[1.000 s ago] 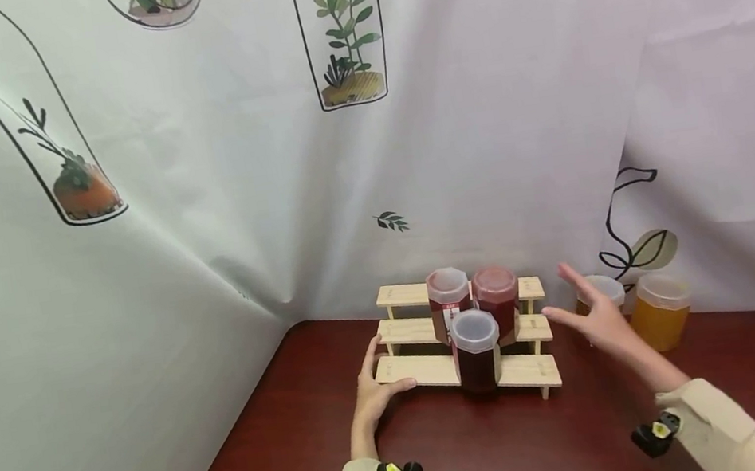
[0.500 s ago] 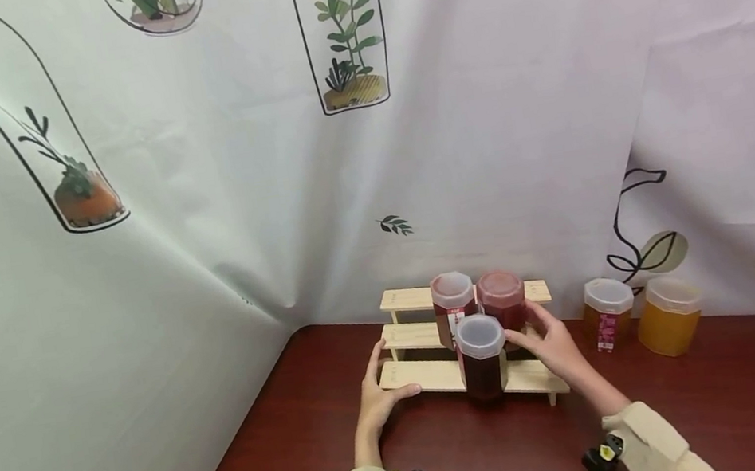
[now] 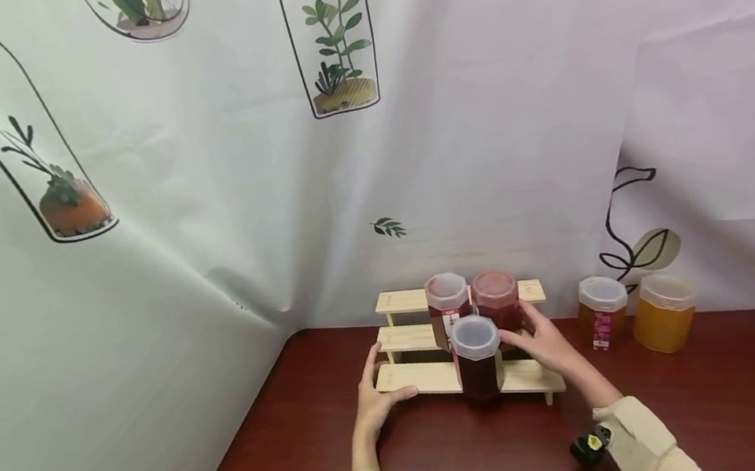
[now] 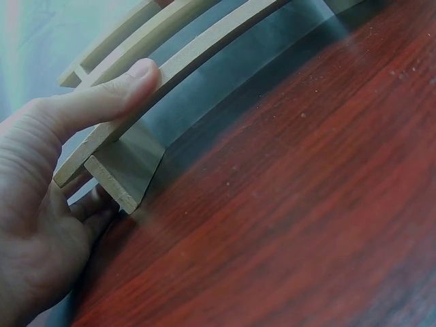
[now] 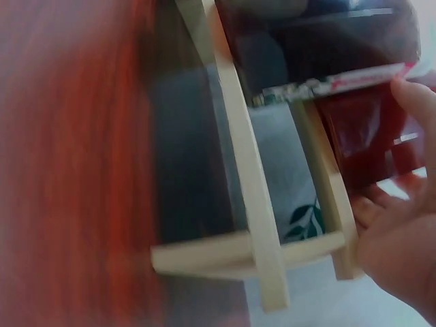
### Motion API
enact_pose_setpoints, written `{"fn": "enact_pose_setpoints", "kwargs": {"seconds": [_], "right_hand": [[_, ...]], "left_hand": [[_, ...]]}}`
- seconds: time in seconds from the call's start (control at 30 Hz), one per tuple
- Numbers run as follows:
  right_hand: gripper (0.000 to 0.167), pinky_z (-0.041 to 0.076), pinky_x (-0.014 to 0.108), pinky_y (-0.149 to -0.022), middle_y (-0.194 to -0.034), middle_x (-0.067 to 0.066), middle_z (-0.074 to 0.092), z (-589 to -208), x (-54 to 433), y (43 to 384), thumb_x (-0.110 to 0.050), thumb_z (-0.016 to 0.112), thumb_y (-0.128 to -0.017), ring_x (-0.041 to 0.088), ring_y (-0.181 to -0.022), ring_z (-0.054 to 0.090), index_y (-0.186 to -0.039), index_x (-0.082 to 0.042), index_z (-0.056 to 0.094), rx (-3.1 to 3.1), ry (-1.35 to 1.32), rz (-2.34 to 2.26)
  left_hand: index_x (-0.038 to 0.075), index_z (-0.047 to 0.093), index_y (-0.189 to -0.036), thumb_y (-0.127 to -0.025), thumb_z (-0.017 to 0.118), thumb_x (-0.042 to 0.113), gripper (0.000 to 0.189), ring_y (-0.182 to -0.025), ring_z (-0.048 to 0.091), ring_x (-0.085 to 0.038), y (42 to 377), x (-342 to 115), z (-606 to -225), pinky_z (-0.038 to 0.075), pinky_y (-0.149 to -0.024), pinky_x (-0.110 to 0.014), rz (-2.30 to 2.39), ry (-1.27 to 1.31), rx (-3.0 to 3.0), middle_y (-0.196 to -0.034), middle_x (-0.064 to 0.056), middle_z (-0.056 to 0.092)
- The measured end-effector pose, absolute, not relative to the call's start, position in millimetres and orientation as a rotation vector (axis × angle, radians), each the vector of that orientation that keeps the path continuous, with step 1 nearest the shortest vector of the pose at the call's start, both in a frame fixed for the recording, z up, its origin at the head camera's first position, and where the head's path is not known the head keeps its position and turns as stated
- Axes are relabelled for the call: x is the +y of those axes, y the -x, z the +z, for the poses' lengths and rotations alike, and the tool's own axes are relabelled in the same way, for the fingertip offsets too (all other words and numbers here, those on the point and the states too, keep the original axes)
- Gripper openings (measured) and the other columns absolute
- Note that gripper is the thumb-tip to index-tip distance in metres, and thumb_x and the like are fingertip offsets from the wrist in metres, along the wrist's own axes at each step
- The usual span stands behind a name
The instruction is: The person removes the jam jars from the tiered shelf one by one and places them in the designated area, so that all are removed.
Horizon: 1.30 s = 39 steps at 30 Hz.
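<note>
A three-tier wooden step rack (image 3: 415, 377) stands on the table with three lidded jars on it. My left hand (image 3: 370, 407) grips its left end; in the left wrist view the thumb (image 4: 129, 87) lies over the lowest board and the fingers curl behind the leg. My right hand (image 3: 551, 348) holds the dark red jar (image 3: 495, 290) at the right by its side, fingers partly hidden behind it. A darker jar (image 3: 480, 374) with a clear lid stands in front on the lowest tier, right by my right thumb. Another red jar (image 3: 447, 294) with a white label stands to the left.
Two amber jars, one with a pink label (image 3: 602, 329) and one plain yellow jar (image 3: 665, 320), stand on the table right of the rack. The dark red wooden table (image 3: 453, 466) meets a pale plant-printed curtain (image 3: 249, 149) behind and at left.
My right hand has moved left from beside the amber jars to the dark red jar and taken hold of it. The left hand stays at the rack's left end.
</note>
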State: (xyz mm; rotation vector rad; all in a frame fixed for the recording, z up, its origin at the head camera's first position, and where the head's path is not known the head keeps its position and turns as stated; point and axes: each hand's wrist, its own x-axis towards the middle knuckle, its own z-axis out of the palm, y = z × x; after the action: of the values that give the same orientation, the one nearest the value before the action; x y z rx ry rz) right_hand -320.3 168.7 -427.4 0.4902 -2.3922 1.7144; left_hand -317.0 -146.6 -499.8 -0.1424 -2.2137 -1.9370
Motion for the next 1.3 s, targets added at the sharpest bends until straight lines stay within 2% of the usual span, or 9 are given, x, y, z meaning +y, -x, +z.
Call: {"fn": "enact_pose_setpoints", "kwargs": {"seconds": [0.1,0.27,0.33,0.47,0.63,0.8,1.07,1.2,1.3], "right_hand": [[0.068,0.041,0.051,-0.105,-0.145,0.035,0.039,-426,172,325,-0.01,0.062,-0.094,0.049,-0.134,0.04,-0.149,0.008,0.025,-2.442,-0.592,1.682],[0.071,0.048,0.022,-0.091,-0.141,0.036,0.045,-422,177,330,-0.01,0.065,-0.093,0.048,-0.128,0.047,-0.148,0.008,0.026,-2.459,-0.641,1.734],[0.07,0.048,0.018,-0.087,-0.138,0.036,0.046,-422,178,331,-0.009,0.066,-0.092,0.047,-0.125,0.05,-0.148,0.009,0.027,-2.447,-0.645,1.769],[0.068,0.053,0.023,-0.081,-0.134,0.036,0.051,-420,179,331,-0.01,0.067,-0.091,0.025,-0.114,0.061,-0.146,0.007,0.031,-2.433,-0.633,1.804],[0.066,0.054,0.025,-0.078,-0.132,0.034,0.054,-418,177,329,-0.012,0.07,-0.09,0.001,-0.101,0.059,-0.144,0.005,0.037,-2.427,-0.559,1.803],[0.065,0.054,0.023,-0.077,-0.132,0.032,0.055,-419,176,328,-0.014,0.071,-0.089,0.006,-0.104,0.061,-0.144,0.004,0.04,-2.429,-0.492,1.789],[0.069,0.049,0.015,-0.079,-0.14,0.032,0.049,-422,178,323,-0.017,0.07,-0.091,0.043,-0.128,0.051,-0.148,0.002,0.035,-2.435,-0.364,1.769],[0.07,0.048,0.013,-0.08,-0.141,0.032,0.048,-423,182,318,-0.017,0.068,-0.092,0.045,-0.13,0.048,-0.148,0.004,0.033,-2.433,-0.324,1.757],[0.066,0.048,0.012,-0.08,-0.14,0.032,0.049,-424,187,313,-0.016,0.068,-0.092,0.034,-0.125,0.055,-0.146,0.004,0.036,-2.416,-0.287,1.741]], "left_hand": [[0.022,0.034,-0.152,-0.063,0.089,0.002,0.107,-0.101,0.056,-0.016,315,-148,-502,0.043,-0.089,-0.027,-1.913,0.123,-2.222,-0.13,-0.021,0.055],[0.023,0.034,-0.152,-0.064,0.09,0.007,0.105,-0.1,0.056,-0.014,313,-148,-504,0.043,-0.088,-0.024,-1.905,0.151,-2.218,-0.129,-0.021,0.056],[0.023,0.036,-0.151,-0.063,0.091,0.01,0.105,-0.099,0.057,-0.013,313,-148,-505,0.043,-0.087,-0.024,-1.902,0.172,-2.205,-0.127,-0.021,0.057],[0.025,0.037,-0.15,-0.062,0.092,0.01,0.104,-0.099,0.057,-0.013,315,-148,-504,0.043,-0.088,-0.026,-1.889,0.193,-2.187,-0.125,-0.019,0.058],[0.025,0.036,-0.15,-0.063,0.09,0.003,0.105,-0.102,0.056,-0.017,316,-146,-499,0.042,-0.092,-0.029,-1.952,0.149,-2.199,-0.13,-0.02,0.056],[0.025,0.036,-0.151,-0.063,0.089,0.001,0.105,-0.102,0.056,-0.017,315,-146,-499,0.043,-0.09,-0.026,-1.964,0.145,-2.183,-0.13,-0.02,0.055],[0.027,0.035,-0.151,-0.064,0.089,0.004,0.105,-0.105,0.056,-0.018,316,-144,-498,0.04,-0.096,-0.034,-1.943,0.141,-2.222,-0.131,-0.017,0.055],[0.026,0.034,-0.151,-0.064,0.089,0.003,0.106,-0.106,0.055,-0.017,315,-144,-499,0.04,-0.096,-0.034,-1.929,0.131,-2.232,-0.131,-0.017,0.054],[0.025,0.034,-0.152,-0.063,0.089,0.001,0.107,-0.104,0.055,-0.018,314,-143,-499,0.041,-0.094,-0.033,-1.944,0.135,-2.218,-0.131,-0.018,0.054]]}}
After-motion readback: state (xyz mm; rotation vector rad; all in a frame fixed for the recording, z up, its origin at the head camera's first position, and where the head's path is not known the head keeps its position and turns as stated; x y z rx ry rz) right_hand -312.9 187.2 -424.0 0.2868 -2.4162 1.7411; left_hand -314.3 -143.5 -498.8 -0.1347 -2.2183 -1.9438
